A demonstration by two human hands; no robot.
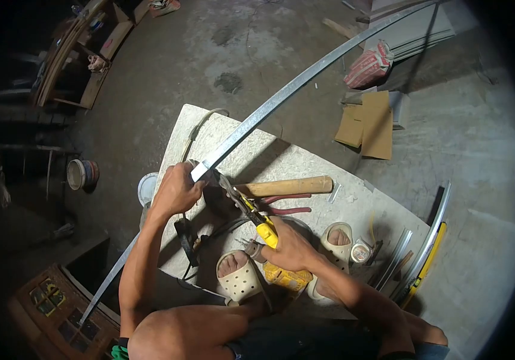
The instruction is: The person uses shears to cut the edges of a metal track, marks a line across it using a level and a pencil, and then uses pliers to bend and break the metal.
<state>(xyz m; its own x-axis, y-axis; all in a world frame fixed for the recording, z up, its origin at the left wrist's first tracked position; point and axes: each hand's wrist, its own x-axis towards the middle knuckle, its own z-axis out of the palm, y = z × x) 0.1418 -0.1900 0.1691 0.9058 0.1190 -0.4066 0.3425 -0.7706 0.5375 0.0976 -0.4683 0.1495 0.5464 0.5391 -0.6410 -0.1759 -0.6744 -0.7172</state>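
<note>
A long galvanized metal channel (281,99) runs diagonally across the view, from lower left to upper right. My left hand (177,191) is wrapped round it near its middle. In my right hand (292,245) are yellow-handled tin snips (246,207), their jaws right at the channel's edge beside my left hand. Just beyond the snips lie a wooden handle (290,186) and red-handled pliers (290,210). Below my right hand sits a yellow power tool (286,277), partly hidden by the hand.
My feet, in cream clogs (239,283), rest on a white, rough-topped platform (176,135). A tape measure (361,251), metal strips (396,255) and a yellow level (430,258) lie at right. Cardboard (376,126), a sack (368,65) and a paint bucket (81,174) stand around on the floor.
</note>
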